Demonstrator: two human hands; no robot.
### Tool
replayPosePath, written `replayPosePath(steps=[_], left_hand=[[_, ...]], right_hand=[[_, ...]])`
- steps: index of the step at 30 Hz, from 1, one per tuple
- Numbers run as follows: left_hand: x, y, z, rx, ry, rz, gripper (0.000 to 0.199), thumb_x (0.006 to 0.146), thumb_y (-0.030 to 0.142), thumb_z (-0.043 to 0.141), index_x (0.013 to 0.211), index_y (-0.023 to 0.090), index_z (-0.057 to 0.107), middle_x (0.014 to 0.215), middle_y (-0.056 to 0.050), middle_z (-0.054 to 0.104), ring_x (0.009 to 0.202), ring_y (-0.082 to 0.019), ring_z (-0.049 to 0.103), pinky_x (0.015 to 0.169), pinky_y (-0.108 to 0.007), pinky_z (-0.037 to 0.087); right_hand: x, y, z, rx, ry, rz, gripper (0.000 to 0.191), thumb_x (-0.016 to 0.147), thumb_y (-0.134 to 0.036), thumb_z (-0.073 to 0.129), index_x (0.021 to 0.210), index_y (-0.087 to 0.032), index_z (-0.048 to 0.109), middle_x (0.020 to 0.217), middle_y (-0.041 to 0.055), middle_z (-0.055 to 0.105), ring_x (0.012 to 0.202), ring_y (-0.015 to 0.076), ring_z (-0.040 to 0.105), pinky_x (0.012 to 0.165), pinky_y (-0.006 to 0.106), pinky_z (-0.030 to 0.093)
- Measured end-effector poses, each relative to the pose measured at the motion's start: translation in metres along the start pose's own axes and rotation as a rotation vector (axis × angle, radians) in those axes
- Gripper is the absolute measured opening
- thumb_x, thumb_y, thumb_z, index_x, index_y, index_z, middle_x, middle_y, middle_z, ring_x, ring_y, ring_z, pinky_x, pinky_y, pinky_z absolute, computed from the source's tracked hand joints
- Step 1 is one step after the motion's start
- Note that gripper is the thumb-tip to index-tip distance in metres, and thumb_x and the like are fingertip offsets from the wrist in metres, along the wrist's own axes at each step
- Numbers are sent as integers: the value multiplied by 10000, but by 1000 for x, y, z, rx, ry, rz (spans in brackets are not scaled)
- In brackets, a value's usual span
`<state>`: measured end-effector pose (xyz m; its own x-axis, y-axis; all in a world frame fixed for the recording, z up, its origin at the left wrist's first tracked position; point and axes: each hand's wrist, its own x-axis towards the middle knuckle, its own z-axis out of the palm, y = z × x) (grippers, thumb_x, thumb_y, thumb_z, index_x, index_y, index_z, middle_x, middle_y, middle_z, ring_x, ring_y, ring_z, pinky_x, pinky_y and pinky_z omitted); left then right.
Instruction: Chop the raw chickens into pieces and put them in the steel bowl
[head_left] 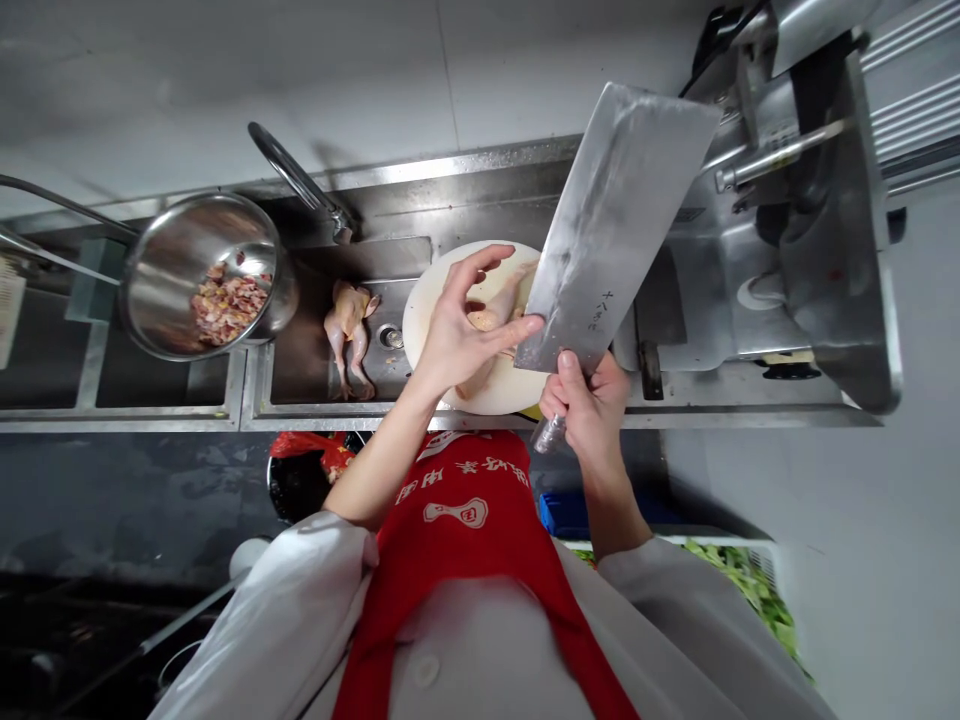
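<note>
My right hand [589, 400] is wrapped round the handle of a large cleaver [619, 220], its broad blade raised over the right side of a round white cutting board [429, 290]. Beneath my left hand [469, 325], pale raw poultry [499, 308] lies on the board, partly covered by the hand. The left fingers are spread, with the thumb tip near the blade's lower edge; whether they touch is unclear. A whole raw bird [349, 335] rests in the sink left of the board.
A steel pot [281, 290] with chopped meat stands at the left, beside a curved faucet [296, 175]. Another cleaver [660, 300] lies right of the board, near a metal machine [840, 240]. Leafy greens [750, 590] fill a crate at the lower right.
</note>
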<state>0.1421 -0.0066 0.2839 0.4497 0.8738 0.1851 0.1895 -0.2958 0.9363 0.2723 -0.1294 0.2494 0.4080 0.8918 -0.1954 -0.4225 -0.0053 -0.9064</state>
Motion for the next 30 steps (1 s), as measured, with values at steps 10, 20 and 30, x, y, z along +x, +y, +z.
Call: replayPosePath(steps=[10, 20, 30], left_hand=[[-14, 12, 3, 54, 11, 59, 677, 758, 616, 736, 1335, 332, 527, 1403, -50, 521, 1327, -296, 459, 1023, -433, 457], [-19, 18, 0, 128, 53, 108, 682, 752, 619, 740, 1334, 352, 504, 1389, -42, 524, 1339, -316, 460, 1006, -460, 477], [-21, 24, -12, 19, 163, 25, 597, 754, 543, 782, 1269, 317, 583, 1342, -44, 568, 1290, -297, 496, 948, -418, 515]], right_hand=[[-7, -5, 0, 25, -37, 44, 369, 849, -532, 695, 839, -256, 451, 495, -127, 350, 366, 53, 336, 368, 194, 295], [-19, -9, 2, -20, -46, 56, 363, 844, -537, 699, 838, -260, 464, 513, -123, 360, 385, 49, 317, 386, 200, 307], [-26, -11, 5, -23, -39, 84, 354, 839, -521, 701, 818, -256, 468, 508, -124, 365, 380, 46, 321, 383, 191, 304]])
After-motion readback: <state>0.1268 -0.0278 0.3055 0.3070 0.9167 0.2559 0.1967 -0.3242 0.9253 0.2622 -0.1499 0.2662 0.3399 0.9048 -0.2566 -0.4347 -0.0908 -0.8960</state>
